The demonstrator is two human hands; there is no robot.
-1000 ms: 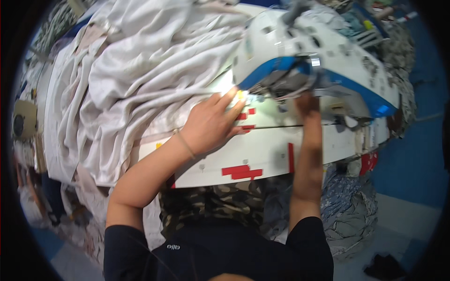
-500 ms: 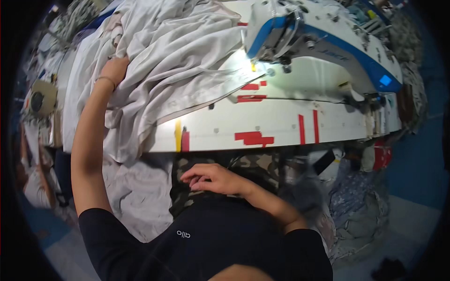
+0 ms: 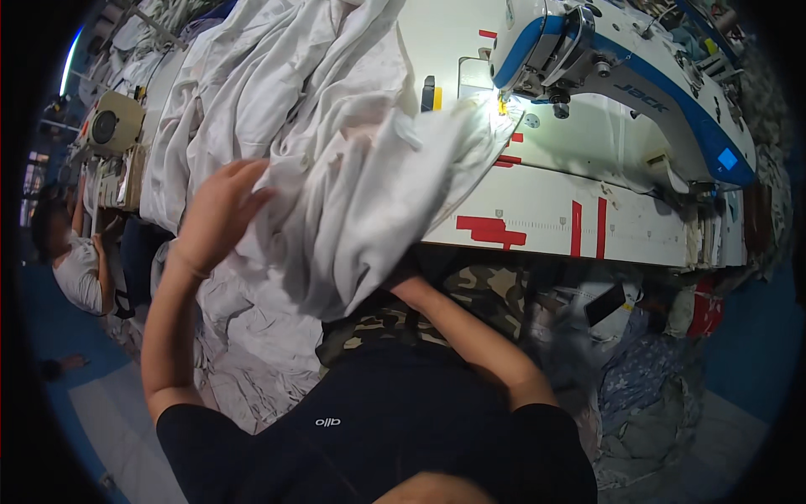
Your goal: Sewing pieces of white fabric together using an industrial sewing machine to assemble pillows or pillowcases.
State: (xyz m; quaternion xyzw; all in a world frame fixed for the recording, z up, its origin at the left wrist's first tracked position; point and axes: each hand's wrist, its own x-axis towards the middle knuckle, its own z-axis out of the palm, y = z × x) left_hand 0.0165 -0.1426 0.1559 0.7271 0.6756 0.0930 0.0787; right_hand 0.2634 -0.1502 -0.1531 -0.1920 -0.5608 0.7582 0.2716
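Pale whitish cloth spreads in folds over the left of the sewing table and hangs over its front edge. One part reaches the needle area of the white-and-blue sewing machine, where a lamp shines. My left hand is at the cloth's left side, thumb and fingers apart, gripping nothing that I can see. My right hand is at the table's front edge in front of my lap. A raised fold of the cloth covers its fingers, so its grip is hidden.
Red tape strips mark the white tabletop. More pale cloth lies piled below the table at left. A dark flat object rests among fabrics at lower right. Another person sits at far left.
My left hand has come back toward me from the far left of the cloth, and its fingers have opened. My right hand has gone under the cloth, which now bulges over the front edge.
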